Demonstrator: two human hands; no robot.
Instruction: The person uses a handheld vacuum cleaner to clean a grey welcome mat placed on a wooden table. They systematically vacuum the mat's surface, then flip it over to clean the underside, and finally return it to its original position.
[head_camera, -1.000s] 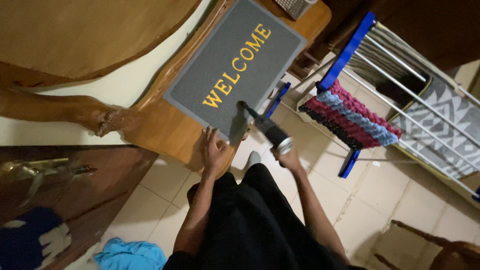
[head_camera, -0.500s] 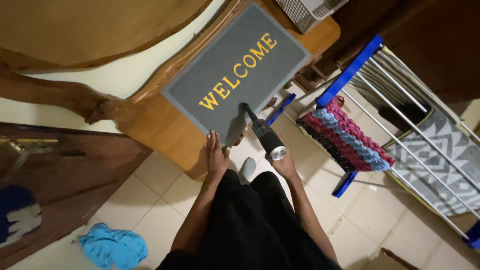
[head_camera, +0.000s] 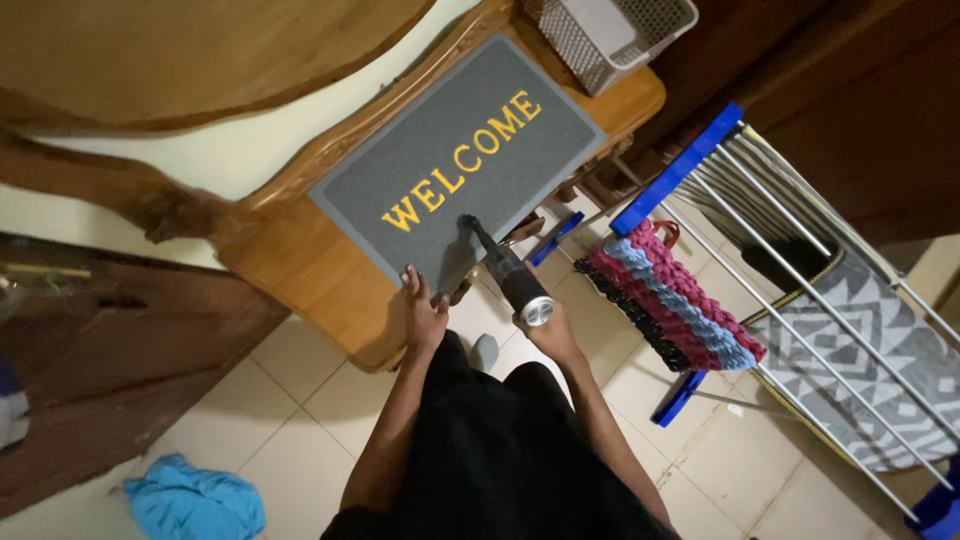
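A grey doormat (head_camera: 470, 130) with yellow letters lies on a wooden table (head_camera: 320, 270). My left hand (head_camera: 421, 311) rests flat on the mat's near edge, pinning it to the table. My right hand (head_camera: 545, 335) grips a small black handheld vacuum (head_camera: 510, 275) with a silver end cap. Its thin nozzle points at the mat, just below the letters. My dark clothing fills the bottom middle of the view.
A white mesh basket (head_camera: 610, 30) stands at the table's far end. A blue and white drying rack (head_camera: 790, 270) to the right carries a braided red, blue and black rug (head_camera: 670, 295) and a patterned grey cloth (head_camera: 890, 340). A blue rag (head_camera: 190, 500) lies on the tiled floor.
The vacuum nozzle has slid a little leftward along the mat below the letters. My left hand stays on the mat's edge. The view has shifted, showing more of the basket.
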